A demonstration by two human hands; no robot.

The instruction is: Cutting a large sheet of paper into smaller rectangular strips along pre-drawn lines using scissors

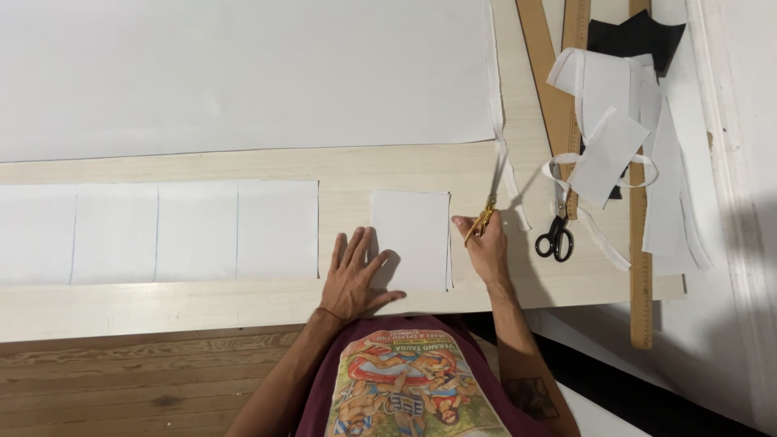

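From above the person's head, the left hand (354,275) lies flat and spread, its grip released, on the pale wooden table (202,303), with its fingertips pressing the left edge of a small white rectangular piece of fabric (410,236). That piece sits apart from a long white strip of fabric marked with thin blue lines (158,231), which stretches away to the left. The right hand (486,247) rests just beside the small piece's right edge, its grip clenched around small gold-coloured scissors (481,221) whose tips point up and away. Near it on the right lie black-handled scissors (555,235), among loose white fabric offcuts (607,146) draped over long wooden rulers (639,267). A large white sheet (243,73) covers the far side of the table.
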